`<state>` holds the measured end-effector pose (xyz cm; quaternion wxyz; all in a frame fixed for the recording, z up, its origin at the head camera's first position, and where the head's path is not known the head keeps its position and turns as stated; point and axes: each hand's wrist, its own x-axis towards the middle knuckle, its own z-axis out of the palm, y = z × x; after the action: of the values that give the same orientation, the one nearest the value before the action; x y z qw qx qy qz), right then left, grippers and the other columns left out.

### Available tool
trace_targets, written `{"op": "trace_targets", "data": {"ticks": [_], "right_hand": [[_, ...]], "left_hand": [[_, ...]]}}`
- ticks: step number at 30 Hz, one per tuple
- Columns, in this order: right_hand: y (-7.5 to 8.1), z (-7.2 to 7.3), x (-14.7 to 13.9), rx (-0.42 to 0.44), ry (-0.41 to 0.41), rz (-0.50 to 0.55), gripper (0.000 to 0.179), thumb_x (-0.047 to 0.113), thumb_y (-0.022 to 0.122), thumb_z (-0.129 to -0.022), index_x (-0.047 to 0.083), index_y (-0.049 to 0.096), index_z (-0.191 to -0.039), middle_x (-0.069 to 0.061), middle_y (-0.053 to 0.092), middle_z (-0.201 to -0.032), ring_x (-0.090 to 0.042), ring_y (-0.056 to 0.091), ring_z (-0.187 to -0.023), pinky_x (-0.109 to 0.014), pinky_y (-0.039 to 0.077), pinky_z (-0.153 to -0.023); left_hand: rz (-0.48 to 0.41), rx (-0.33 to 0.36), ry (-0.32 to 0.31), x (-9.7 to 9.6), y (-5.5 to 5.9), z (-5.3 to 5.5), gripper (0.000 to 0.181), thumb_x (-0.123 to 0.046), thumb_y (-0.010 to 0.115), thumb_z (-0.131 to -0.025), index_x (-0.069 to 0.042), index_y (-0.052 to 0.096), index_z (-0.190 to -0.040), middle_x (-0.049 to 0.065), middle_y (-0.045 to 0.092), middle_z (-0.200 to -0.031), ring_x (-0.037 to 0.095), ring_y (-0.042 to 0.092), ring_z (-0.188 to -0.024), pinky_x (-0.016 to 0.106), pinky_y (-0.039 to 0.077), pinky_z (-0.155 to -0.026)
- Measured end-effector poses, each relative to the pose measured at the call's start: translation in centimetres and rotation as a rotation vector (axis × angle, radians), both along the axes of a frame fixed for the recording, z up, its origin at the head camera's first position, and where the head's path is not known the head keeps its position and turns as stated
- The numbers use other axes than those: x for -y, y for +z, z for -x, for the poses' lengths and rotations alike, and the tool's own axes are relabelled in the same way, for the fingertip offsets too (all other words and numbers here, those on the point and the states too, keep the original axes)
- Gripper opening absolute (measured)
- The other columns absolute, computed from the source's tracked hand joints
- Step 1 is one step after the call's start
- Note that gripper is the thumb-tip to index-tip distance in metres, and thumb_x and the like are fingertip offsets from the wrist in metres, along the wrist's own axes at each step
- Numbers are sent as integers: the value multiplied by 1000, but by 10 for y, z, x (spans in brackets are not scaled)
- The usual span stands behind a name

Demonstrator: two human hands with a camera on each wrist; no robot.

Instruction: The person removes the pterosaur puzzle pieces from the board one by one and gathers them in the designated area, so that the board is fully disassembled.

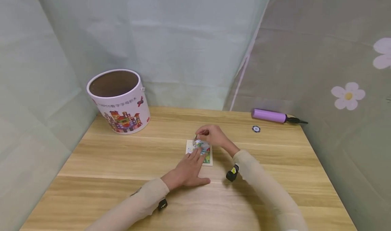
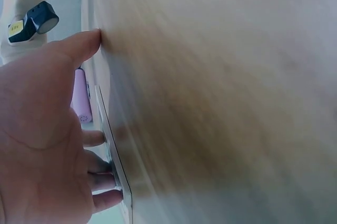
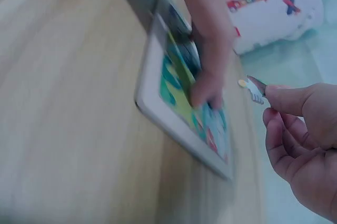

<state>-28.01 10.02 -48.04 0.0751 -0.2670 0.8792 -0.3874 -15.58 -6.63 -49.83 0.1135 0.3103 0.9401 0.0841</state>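
Observation:
A small picture puzzle (image 1: 208, 159) with a pale frame and a colourful printed picture lies flat near the middle of the table. My left hand (image 1: 188, 170) rests on it with fingers stretched out, thumb spread toward the tabletop. In the right wrist view, its fingertips are on the picture of the puzzle board (image 3: 171, 124), partly covering it. My right hand (image 1: 213, 136) is above the far edge of the board. Between thumb and forefinger it pinches a small flat puzzle piece (image 3: 256, 91), with white and yellow showing on its printed side.
A large white bucket (image 1: 135, 113) with printed building blocks stands at the back left. At the back right lie a purple hand pump (image 1: 268, 115) with a black nozzle and a round dark chip (image 1: 256, 129). Cloth walls enclose the wooden table (image 1: 122, 163).

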Motion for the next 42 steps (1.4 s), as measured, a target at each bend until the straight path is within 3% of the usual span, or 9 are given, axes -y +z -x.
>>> {"op": "trace_targets", "data": {"ticks": [14, 22, 42], "right_hand": [[9, 9, -67, 3, -101, 1, 9, 12, 75, -93, 8, 81, -99, -4, 78, -95, -17, 69, -84, -34, 58, -78], [3, 8, -97, 15, -147, 5, 9, 10, 77, -91, 6, 82, -99, -7, 79, -96, -14, 69, -82, -31, 56, -77], [-18, 4, -118, 58, -164, -61, 10, 10, 75, -92, 9, 81, -101, -4, 79, -96, -16, 69, -87, -33, 56, -81]], "left_hand": [[7, -73, -21, 1, -1, 0, 99, -72, 54, -92, 2, 36, -156, 27, 24, -165, 39, 26, -152, 55, 32, -119], [-3, -52, -16, 2, 0, -2, 101, -72, 52, -94, 1, 29, -159, 26, 21, -166, 38, 23, -154, 55, 30, -120], [14, -62, -23, 1, -1, -2, 102, -73, 49, -94, 3, 27, -159, 26, 20, -166, 39, 22, -154, 55, 30, -120]]}}
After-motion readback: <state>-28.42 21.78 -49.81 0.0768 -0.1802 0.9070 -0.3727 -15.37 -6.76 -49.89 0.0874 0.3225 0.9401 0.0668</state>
